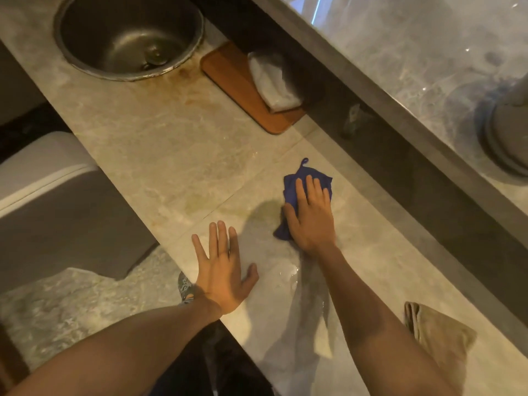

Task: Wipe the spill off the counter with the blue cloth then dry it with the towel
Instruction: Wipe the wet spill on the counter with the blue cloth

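The blue cloth [300,185] is being pressed flat on the bench [160,155] under the right hand [311,217], whose grip is spread, not clamped. Wet spill [287,274] is lying behind it, so strokes should be overlapped backward. The left hand [221,270] is resting open; the towel [437,335] is waiting right-rearward.

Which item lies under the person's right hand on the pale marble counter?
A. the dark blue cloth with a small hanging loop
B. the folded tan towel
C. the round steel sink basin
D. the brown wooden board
A: the right hand is pressed flat on the dark blue cloth, while the folded tan towel lies untouched beside the right forearm and the left hand rests bare on the pale marble counter.
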